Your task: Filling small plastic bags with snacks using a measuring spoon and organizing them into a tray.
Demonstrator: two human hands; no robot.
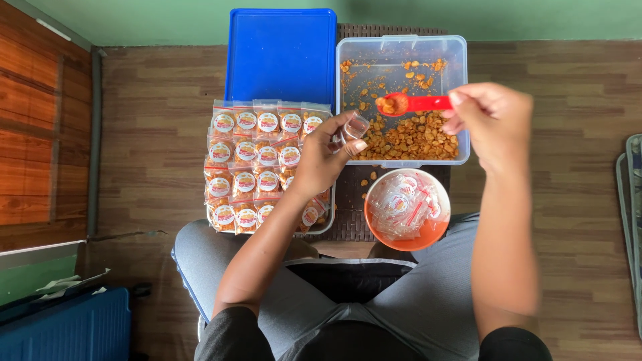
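Filling step: right hand (491, 120) grips red scoop (411, 103) loaded with fried snack, left hand (326, 157) pinches open small clear pouch (354, 127); next likely needs scoop tipped squarely over pouch mouth.

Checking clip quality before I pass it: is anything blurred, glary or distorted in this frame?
Head view: the right hand and its forearm are smeared by motion blur; the left hand, the red scoop and the filled packets are sharp. Light is soft and even, with no hard shadows. There is faint sheen on the clear tub, and the wall edges at the left bow slightly.
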